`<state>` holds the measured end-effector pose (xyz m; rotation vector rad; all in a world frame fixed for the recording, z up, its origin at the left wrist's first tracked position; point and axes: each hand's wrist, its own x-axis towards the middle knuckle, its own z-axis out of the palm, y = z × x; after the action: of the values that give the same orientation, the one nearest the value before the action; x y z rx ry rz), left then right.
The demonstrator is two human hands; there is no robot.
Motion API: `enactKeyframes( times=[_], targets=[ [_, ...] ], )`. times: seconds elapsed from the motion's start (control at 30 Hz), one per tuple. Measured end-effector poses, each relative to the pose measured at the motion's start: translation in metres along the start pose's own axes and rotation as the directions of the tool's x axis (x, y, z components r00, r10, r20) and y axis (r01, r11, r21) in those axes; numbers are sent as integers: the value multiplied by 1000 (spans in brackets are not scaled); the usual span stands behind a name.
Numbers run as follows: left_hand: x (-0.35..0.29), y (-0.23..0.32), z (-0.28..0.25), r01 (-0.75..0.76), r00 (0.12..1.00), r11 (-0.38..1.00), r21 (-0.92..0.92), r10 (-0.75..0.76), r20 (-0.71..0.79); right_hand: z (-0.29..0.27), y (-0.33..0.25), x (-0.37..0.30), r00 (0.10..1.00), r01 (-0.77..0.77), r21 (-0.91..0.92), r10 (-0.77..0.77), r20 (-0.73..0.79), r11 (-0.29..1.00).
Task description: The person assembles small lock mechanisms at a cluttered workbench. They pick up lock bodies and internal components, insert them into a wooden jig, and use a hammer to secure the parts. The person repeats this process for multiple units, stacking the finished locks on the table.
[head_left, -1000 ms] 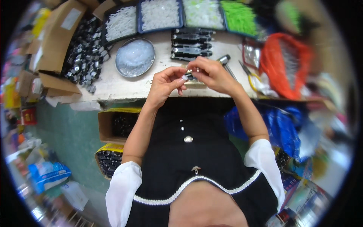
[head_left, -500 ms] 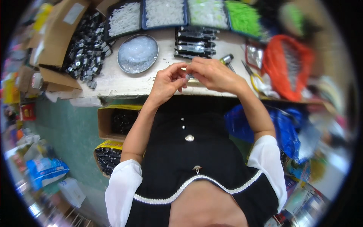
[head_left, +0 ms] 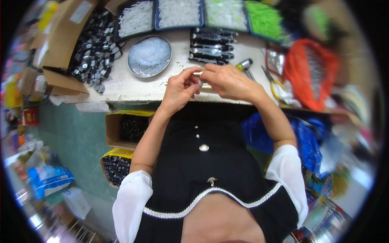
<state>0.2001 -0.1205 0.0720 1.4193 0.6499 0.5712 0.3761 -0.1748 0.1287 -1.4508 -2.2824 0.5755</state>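
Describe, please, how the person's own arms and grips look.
The left grip and right grip are bare hands without gloves. Loose, thin-looking white sleeves stop short of the forearms, which are uncovered; no watch or bracelet shows.

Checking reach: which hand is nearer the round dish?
Left. The left hand is right of the round dish, toward the body; the right hand is farther right.
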Motion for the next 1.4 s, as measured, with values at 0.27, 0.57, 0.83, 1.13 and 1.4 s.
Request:
enactKeyframes(
  times=[0.27,0.57,0.83,1.13,1.4],
  targets=[
    [2,6,1,-77,997,973,219,75,16,-2,1,0,999,46,-9,-46,24,999],
    [1,10,0,-153,988,951,268,145,51,-11,-7,5,986,-2,-39,8,165,999],
    [2,13,0,-113,993,954,278,102,54,-9,-5,5,994,68,-106,-59,91,992],
    [2,13,1,-104,994,962,253,92,57,-15,-13,8,981,13,-132,13,195,991],
    [4,11,-2,96,994,960,-264,-81,67,-3,-14,14,992,121,7,-120,-22,993]
  ],
)
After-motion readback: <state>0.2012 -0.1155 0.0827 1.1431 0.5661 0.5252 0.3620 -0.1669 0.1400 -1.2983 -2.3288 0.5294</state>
